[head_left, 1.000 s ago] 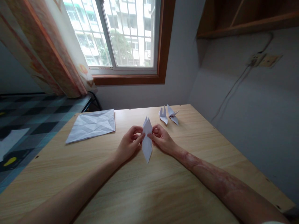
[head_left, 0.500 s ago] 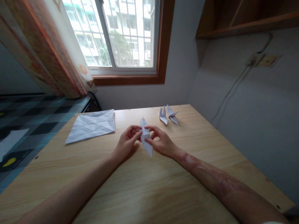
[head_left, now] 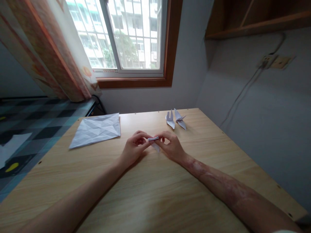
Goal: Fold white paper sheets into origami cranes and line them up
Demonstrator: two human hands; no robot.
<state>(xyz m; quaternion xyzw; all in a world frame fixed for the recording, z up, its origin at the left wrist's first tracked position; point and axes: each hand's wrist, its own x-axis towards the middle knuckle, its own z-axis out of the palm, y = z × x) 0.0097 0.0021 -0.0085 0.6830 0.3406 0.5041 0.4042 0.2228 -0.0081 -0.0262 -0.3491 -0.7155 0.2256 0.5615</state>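
Between my two hands, over the middle of the wooden table, is a small piece of folded white paper (head_left: 153, 138). Its folded edge faces up toward me, and a pointed flap hangs below the fingers. My left hand (head_left: 136, 144) pinches the left end with thumb and fingers. The right end is pinched the same way by my right hand (head_left: 170, 145). Fingertips cover both ends of the paper. Two folded paper cranes, one (head_left: 170, 119) left of the other (head_left: 180, 119), stand beyond my right hand.
Creased white paper sheets (head_left: 97, 130) lie at the table's back left. The wooden table (head_left: 155, 194) runs up near the wall under a window (head_left: 136, 35). A bed with a checked cover (head_left: 36, 113) is at the left; a cable (head_left: 239, 92) hangs from a socket at the right.
The folded paper has been turned between my hands: its long diamond face showed before, now its narrow folded edge shows. Both hands keep their pinch, with fingertips closer together.
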